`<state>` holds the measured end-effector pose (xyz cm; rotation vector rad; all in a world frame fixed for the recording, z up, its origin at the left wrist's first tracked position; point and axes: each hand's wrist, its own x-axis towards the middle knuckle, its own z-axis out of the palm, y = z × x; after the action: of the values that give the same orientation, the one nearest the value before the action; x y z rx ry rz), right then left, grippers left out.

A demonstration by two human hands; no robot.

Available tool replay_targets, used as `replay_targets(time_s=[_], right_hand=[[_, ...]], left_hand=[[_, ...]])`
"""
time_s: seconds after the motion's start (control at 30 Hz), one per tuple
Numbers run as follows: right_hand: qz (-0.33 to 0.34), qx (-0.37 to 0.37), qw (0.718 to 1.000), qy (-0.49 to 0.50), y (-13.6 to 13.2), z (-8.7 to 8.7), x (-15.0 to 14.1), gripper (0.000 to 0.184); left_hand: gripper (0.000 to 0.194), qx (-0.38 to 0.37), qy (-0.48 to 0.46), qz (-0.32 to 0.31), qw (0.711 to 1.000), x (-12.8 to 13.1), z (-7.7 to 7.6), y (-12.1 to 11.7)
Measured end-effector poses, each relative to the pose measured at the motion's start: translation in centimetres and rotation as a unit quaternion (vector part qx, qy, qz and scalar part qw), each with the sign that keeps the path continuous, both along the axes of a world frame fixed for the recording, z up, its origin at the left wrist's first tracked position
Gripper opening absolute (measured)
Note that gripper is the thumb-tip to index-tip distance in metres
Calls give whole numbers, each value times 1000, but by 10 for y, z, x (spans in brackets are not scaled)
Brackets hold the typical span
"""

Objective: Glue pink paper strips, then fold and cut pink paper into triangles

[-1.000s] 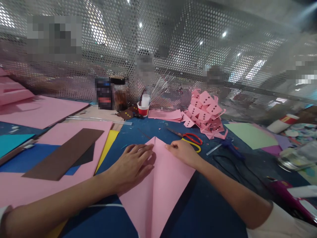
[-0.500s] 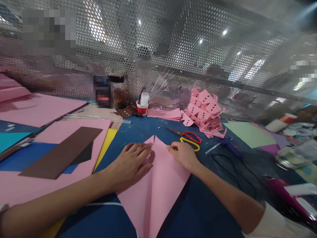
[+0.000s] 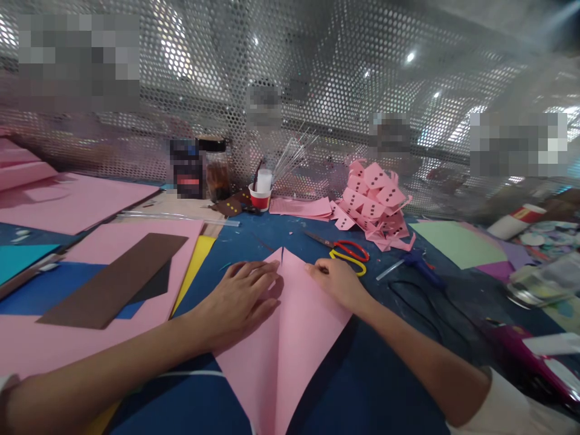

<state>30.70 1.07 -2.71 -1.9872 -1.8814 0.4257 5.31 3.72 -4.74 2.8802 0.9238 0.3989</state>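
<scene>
A folded pink paper sheet (image 3: 283, 338) lies on the blue table top (image 3: 376, 374), its point aimed away from me. My left hand (image 3: 238, 302) rests flat on the paper's left flap with its fingers stretched out near the tip. My right hand (image 3: 338, 281) sits on the right flap, fingers curled and pressing the fold's edge down. Red scissors (image 3: 347, 249) and a yellow loop (image 3: 348, 261) lie just beyond my right hand.
Pink, brown, blue and yellow sheets (image 3: 113, 278) are stacked at the left. A heap of pink cut pieces with dots (image 3: 376, 202) sits at the back, beside a red cup (image 3: 261, 196) and a dark jar (image 3: 217, 169). A perforated metal screen (image 3: 317, 90) closes the far side. Clutter fills the right.
Both hands stay on the pink paper; the right hand has shifted slightly along the right flap's edge. The view has moved a little.
</scene>
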Motion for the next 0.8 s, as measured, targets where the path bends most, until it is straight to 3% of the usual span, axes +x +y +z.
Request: replay_targets(time_s=[0.23, 0.43, 0.8], right_hand=[[-1, 6, 1000, 15, 0, -2, 3, 40], [-10, 16, 1000, 15, 1, -4, 4, 41], [-23, 3, 1000, -16, -1, -4, 1, 38]], left_hand=[[54, 12, -20, -17, 1000, -4, 2, -4], [47, 17, 0, -33, 999, -5, -1, -6], [50, 3, 10, -23, 1000, -4, -2, -4]])
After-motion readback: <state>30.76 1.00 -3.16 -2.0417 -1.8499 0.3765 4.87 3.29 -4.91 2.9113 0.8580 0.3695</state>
